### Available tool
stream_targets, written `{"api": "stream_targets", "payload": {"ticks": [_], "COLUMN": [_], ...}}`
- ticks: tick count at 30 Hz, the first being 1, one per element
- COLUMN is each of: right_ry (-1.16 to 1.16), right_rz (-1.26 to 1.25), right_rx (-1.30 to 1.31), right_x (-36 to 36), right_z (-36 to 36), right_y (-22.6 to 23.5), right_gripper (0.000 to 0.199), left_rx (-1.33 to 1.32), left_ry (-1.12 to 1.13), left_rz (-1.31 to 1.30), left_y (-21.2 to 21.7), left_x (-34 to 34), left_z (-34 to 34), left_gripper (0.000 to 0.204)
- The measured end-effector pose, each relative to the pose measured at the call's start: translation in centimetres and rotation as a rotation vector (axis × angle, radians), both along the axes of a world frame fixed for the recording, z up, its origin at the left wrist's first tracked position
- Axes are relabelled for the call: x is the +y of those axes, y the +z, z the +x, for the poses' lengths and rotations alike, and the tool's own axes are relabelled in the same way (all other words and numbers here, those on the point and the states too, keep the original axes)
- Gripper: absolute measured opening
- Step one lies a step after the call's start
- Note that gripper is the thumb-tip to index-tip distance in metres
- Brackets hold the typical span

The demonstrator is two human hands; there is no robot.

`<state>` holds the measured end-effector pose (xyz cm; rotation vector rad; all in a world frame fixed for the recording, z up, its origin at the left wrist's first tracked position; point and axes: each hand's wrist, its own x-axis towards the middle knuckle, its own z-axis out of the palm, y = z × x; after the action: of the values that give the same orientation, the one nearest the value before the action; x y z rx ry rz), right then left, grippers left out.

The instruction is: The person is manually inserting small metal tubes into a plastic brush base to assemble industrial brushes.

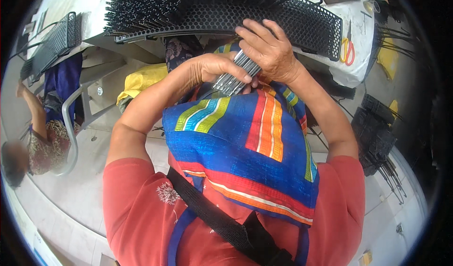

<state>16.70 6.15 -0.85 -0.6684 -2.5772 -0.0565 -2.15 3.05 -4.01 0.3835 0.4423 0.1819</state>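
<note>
My left hand is closed round a bundle of thin, shiny silver-grey strips, its thumb lying across them. They slant over my lap, above a blue apron with bright stripes. My right hand rests against the bundle's upper end, fingers stretched out and somewhat apart; its thumb is hidden. Just beyond both hands stands a long black perforated metal basket. Thin black bristle-like sticks fill its left and middle parts in a dense mass.
Scissors with red and yellow handles lie on the white tabletop right of the basket. Another black perforated basket is at the far left, near a seated person. A yellow bag sits below the table; black wire racks stand right.
</note>
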Motion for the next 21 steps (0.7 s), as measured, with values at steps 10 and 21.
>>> {"api": "stream_targets", "payload": {"ticks": [10, 21], "right_ry": [-0.267, -0.392], "right_rz": [-1.377, -2.111], "right_rx": [0.521, 0.885], "right_x": [-3.3, -4.6], "right_z": [1.1, -1.1], "right_y": [-4.6, -4.0], "right_gripper": [0.023, 0.032], "left_rx": [-0.282, 0.229], "left_ry": [0.144, 0.71], "left_rz": [-0.384, 0.117], "left_y": [-5.7, -1.4], "left_x": [-1.7, -2.5], "left_z": [-0.9, 0.6], "left_gripper": [0.103, 0.044]}}
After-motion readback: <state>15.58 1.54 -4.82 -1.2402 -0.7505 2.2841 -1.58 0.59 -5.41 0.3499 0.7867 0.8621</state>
